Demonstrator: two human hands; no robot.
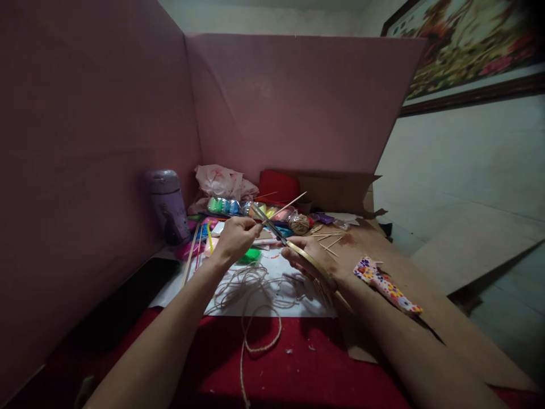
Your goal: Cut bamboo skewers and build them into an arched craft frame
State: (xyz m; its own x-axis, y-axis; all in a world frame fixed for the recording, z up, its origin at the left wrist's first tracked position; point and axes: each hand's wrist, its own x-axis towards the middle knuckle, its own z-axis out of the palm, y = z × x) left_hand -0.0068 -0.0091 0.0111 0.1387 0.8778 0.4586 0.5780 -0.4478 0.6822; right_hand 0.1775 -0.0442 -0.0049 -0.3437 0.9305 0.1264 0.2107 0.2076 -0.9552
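Observation:
My left hand [238, 236] is closed in a pinch on a thin wooden skewer [289, 203], whose pointed end slants up to the right. In my right hand [309, 255] is a pair of scissors [313, 262] with pale handles. Their blades cross the skewer just right of my left fingertips; whether they touch it I cannot tell. Under both hands, loose twine [251, 284] lies tangled over a white sheet [191, 307], with one loop hanging onto the red cloth [204, 363]. A green packet [250, 255] sits just below my left hand.
A purple bottle [167, 207] stands at the left. Behind my hands are several packs of coloured clay [223, 205] and a ball of twine [298, 224]. Short sticks [330, 234] and a flowered piece [387, 286] lie on cardboard [430, 318] at right. Pink panels [293, 102] enclose the back and left.

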